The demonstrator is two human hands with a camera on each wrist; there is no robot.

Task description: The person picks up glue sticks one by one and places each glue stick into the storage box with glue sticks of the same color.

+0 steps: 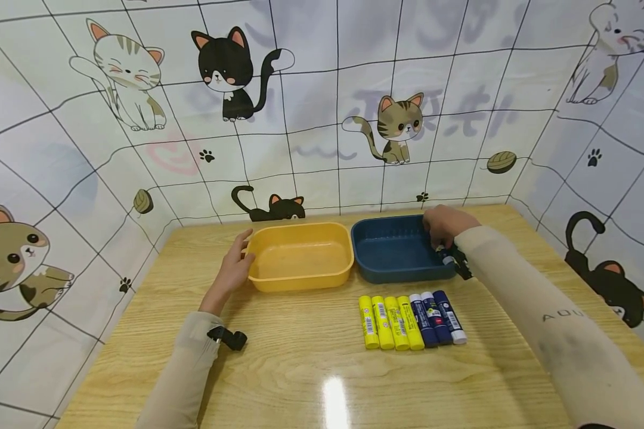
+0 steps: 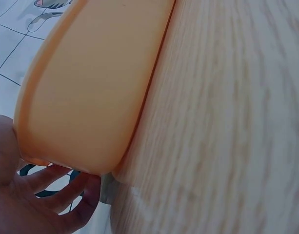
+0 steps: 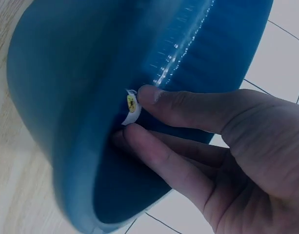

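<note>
"Where's the stick (image 3: 132, 112)?"
"Inside the blue tray (image 1: 402, 275), pinched in the right hand (image 1: 451, 225). Likely light, stiff, smooth; hold it mid-barrel."
"Obstacles?"
"The blue tray's rim. Left of it, the left hand (image 1: 233, 268) grips the yellow tray (image 1: 300, 282), fingers bent; seven more sticks (image 1: 404, 325) lie in front."

High, downward head view; one of its trays (image 1: 300, 283) in each close wrist view

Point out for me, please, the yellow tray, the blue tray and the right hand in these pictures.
Yellow tray (image 1: 300, 257), head view: on its bare inner floor.
Blue tray (image 1: 390, 252), head view: on its bare inner floor.
Right hand (image 1: 447, 223), head view: on the back of the hand.
</note>
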